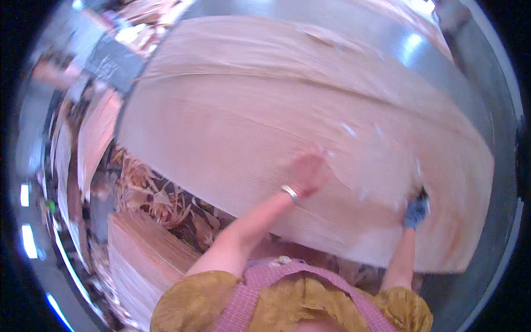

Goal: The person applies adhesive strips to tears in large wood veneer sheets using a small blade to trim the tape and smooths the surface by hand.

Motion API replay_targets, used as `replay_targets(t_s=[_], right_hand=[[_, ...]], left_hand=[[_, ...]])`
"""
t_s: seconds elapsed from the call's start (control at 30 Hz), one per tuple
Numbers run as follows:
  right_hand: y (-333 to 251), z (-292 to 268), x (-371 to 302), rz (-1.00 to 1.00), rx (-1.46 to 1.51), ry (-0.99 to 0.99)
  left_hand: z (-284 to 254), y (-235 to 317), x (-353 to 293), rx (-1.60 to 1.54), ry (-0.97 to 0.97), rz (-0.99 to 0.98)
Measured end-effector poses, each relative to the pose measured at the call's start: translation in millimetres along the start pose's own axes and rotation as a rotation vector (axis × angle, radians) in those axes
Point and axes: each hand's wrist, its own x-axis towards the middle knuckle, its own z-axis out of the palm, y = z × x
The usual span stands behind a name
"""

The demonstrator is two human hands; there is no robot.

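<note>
A large sheet of pale wood veneer (232, 138) lies over a smooth metal table (387, 41), with a long crease across its far part. My left hand (311, 172), bare with a silvery band (290, 192) at the wrist, rests flat on the middle of the sheet, fingers stretched out. My right hand (416, 211) wears a blue and dark glove and is at the sheet's right part. Blur hides its fingers, so whether it holds anything does not show. Several small pale strips (348, 130) show on the sheet around both hands.
Below the table's left edge lies a heap of veneer scraps (152, 193). A stack of veneer (141, 257) stands at the lower left, and more sheets (97, 135) lean farther left. A grey panel (113, 63) is beside the far left corner.
</note>
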Motion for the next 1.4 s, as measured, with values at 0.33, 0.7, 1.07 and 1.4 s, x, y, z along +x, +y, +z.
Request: replay_targets(t_s=[0.33, 0.7, 1.07, 1.4], right_hand=[[-207, -3, -138, 0.301, -0.046, 0.189], [-745, 48, -141, -0.058, 0.601, 0.048], [-1294, 128, -187, -0.493, 0.734, -0.144], [-1470, 144, -204, -0.409, 0.439, -0.186]], left_hand=[[-188, -279, -358, -0.307, 0.53, -0.22], [-363, -583, -693, -1.056, 1.466, -1.222], [-493, -769, -760, -1.221, 1.34, -1.67], [-667, -1032, -778, -1.325, 0.835, -1.556]])
